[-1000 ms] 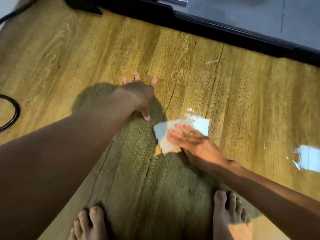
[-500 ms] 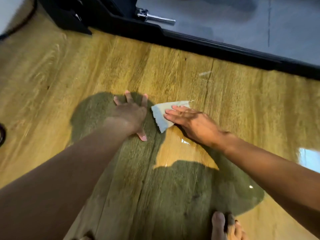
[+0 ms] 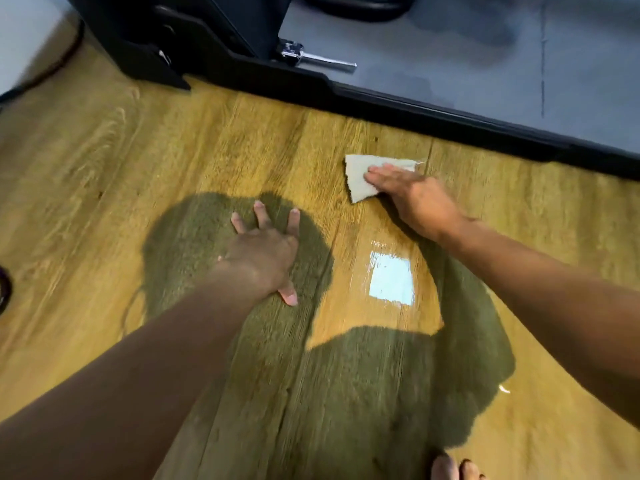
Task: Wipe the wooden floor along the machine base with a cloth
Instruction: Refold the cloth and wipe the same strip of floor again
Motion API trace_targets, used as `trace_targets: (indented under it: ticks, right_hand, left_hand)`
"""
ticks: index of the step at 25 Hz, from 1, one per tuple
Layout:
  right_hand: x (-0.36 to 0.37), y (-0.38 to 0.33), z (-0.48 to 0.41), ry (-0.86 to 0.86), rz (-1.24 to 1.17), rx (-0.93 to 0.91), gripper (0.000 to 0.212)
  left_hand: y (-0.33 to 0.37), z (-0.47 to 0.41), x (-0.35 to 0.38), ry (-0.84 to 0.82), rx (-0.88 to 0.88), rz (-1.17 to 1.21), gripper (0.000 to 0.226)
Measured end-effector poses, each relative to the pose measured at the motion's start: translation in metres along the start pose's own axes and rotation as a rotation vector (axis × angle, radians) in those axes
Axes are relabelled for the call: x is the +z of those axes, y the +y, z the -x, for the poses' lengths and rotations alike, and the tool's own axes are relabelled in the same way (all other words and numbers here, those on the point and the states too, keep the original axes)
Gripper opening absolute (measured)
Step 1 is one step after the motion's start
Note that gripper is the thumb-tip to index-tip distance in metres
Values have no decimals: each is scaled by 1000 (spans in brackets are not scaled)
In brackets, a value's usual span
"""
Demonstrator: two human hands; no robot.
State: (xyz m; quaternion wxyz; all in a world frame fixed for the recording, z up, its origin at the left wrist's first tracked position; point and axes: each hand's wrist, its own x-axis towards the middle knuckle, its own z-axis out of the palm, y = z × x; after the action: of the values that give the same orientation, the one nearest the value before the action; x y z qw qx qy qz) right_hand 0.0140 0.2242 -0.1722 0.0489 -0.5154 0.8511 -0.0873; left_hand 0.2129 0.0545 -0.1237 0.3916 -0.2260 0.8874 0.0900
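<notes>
A small pale cloth (image 3: 358, 180) lies flat on the wooden floor (image 3: 221, 143), a short way in front of the black machine base (image 3: 415, 109). My right hand (image 3: 415, 199) presses on the cloth with fingers laid flat over its right part. My left hand (image 3: 263, 254) rests palm down on the floor, fingers spread, holding nothing, to the left and nearer me than the cloth. The base edge runs diagonally from upper left to right, with a grey deck (image 3: 485, 46) behind it.
A chrome lever (image 3: 318, 58) sticks out by the black upright at the base's left end. A dark cable (image 3: 52, 69) runs along the floor at far left. Toes (image 3: 453, 467) show at the bottom edge. A bright reflection (image 3: 391, 282) lies between my arms.
My right hand has slid the cloth away from me and rightward, closer to the machine base. My left hand stays planted on the floor. The view has shifted forward.
</notes>
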Motion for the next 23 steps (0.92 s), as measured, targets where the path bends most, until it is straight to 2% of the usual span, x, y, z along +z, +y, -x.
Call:
trace_targets:
  ticks: [1,4,5,7,8,10,11,13,15,17,20,21,23]
  right_hand:
    - [-11,13,-6,-18,19,19,45]
    - [-30,39,-25,108,22,351,33]
    - [-26,27,-16,126,5,381,31]
    - [-14,-19,27,72,-50,279,27]
    - [-5,-40,55,12,-94,161,26]
    - [0,-46,78,-119,-85,27,54]
    - [-4,-35,67,-117,-45,34,55]
    - [-17,-16,31,-24,38,215,47]
    - [-17,-24,19,32,19,363,51]
    - [-1,-58,53,40,-36,317,59]
    - [13,-94,125,-38,-7,29,66]
    - [9,-86,120,-55,-10,23,64]
    - [-4,-71,82,-23,-5,201,55]
  left_hand:
    - [0,0,0,-9,-7,6,143]
    - [-1,-1,-1,-8,-6,-5,143]
    - [-1,0,-1,-5,-3,-11,143]
    - [-2,0,1,0,1,-11,143]
    - [-2,-1,1,0,3,-8,144]
    - [-1,-2,2,-6,-1,4,144]
    - [-1,-2,2,-8,-6,10,144]
    - [-1,-2,2,9,-4,-6,144]
    - [-3,-1,3,39,15,-37,142]
    - [-5,0,3,32,17,-26,142]
    - [-1,0,1,-5,-4,8,142]
    - [0,1,0,-13,-10,12,142]
    - [0,4,-3,-11,-12,-1,142]
